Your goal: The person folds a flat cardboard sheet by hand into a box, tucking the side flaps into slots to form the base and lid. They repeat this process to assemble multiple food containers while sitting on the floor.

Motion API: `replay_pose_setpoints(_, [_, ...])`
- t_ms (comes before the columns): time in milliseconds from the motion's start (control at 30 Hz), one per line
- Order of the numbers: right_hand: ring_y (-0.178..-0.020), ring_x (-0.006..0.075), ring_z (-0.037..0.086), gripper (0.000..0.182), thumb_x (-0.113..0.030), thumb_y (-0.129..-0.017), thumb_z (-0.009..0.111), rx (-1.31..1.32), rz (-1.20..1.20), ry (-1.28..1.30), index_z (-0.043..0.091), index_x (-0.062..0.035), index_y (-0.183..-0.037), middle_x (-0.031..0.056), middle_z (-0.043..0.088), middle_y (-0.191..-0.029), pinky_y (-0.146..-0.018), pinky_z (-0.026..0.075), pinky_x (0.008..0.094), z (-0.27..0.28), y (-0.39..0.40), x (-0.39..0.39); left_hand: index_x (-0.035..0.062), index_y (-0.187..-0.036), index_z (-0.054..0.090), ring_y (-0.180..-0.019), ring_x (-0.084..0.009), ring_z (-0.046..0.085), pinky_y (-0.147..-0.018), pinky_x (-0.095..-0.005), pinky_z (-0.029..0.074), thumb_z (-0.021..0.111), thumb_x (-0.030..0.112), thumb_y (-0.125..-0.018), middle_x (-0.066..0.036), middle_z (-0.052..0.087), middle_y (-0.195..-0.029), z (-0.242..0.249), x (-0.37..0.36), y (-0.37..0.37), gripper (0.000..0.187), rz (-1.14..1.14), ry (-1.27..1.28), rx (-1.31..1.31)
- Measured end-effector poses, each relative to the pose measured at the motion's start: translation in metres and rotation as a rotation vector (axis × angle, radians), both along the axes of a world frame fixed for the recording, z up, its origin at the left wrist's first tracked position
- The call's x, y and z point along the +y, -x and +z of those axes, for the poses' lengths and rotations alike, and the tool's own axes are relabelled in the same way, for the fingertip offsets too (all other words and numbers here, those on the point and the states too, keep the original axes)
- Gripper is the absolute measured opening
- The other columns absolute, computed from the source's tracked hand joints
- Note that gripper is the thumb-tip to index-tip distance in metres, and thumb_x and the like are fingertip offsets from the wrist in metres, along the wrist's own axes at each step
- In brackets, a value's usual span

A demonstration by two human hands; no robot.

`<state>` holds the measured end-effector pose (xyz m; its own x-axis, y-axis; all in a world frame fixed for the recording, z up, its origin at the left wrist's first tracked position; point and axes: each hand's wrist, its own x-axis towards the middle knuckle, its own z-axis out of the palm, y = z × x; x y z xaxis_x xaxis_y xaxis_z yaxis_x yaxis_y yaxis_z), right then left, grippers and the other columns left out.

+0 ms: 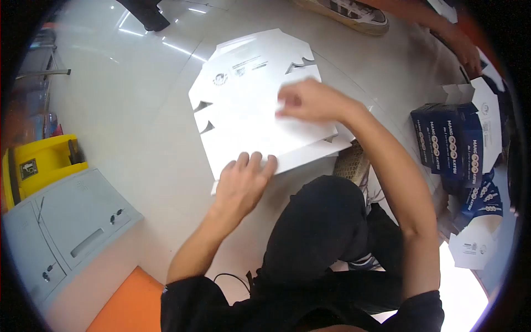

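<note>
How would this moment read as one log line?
left hand: on near edge of white cardboard | right hand: over cardboard, blurred, contact unclear | blue boxes: at right

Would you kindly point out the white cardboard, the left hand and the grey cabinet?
White cardboard (249, 113), head view: middle of its printed face.
Left hand (241, 183), head view: back of the hand.
Grey cabinet (76, 221), head view: panel above its long slot.

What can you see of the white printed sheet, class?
The white sheet looks like smooth card, broad with angled far corners. Small dark print and a round logo sit on its far part; notches cut into both sides. Another white layer shows along its near right edge. It lies roughly flat above the floor; its support is unclear. The left hand rests on its near edge; the right hand is blurred over it, contact unclear.
</note>
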<state>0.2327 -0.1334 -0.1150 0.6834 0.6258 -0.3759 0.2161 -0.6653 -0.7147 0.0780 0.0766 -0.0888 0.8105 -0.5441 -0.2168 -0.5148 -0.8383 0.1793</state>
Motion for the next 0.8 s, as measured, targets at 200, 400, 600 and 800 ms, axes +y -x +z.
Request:
replay_pose_setpoints(200, [-0.127,0.0282,0.051,0.055,-0.021,-0.080,0.072,-0.423,-0.062,0.128,0.057,-0.0062,-0.131,0.0149,0.057,-0.132,-0.105,0.041,0.0503,-0.034,-0.082,0.062,0.0157,-0.131,0.059,-0.127,-0.0533,0.043,-0.096,-0.0550,0.049,0.059,0.001,-0.079,-0.020,0.046,-0.143,-0.067,0.019,0.013,0.054,0.053,0.062,-0.172])
replay_pose_setpoints(400, [-0.131,0.0300,0.045,0.075,-0.017,-0.061,0.083,-0.389,0.092,0.329,0.056,-0.0071,-0.131,0.0117,0.051,-0.138,-0.109,0.030,0.0597,-0.025,-0.122,0.097,0.0214,-0.134,0.057,-0.127,-0.0548,0.045,-0.098,-0.0569,0.050,0.061,0.000,-0.076,-0.018,0.045,-0.146,-0.076,0.012,0.004,0.062,0.094,0.100,-0.094])
replay_pose_setpoints(600, [-0.121,0.0333,0.055,0.072,-0.014,-0.057,0.086,-0.211,0.093,0.394,0.061,-0.0081,-0.125,0.0127,0.061,-0.126,-0.106,0.034,0.0586,-0.015,-0.141,0.095,0.0228,-0.140,0.051,-0.123,-0.0531,0.049,-0.098,-0.0541,0.051,0.060,0.002,-0.079,-0.018,0.048,-0.144,-0.077,0.019,0.003,0.064,0.034,0.049,-0.074])
replay_pose_setpoints(800, [-0.092,0.0350,0.068,0.039,-0.015,-0.068,0.078,-0.237,0.284,0.421,0.072,-0.0078,-0.105,0.0132,0.071,-0.098,-0.080,0.053,0.0464,0.068,-0.103,0.100,0.0210,-0.144,0.046,-0.121,-0.0544,0.050,-0.099,-0.0542,0.050,0.053,0.004,-0.086,-0.019,0.049,-0.143,-0.072,0.016,-0.001,0.061,0.041,0.047,-0.038])
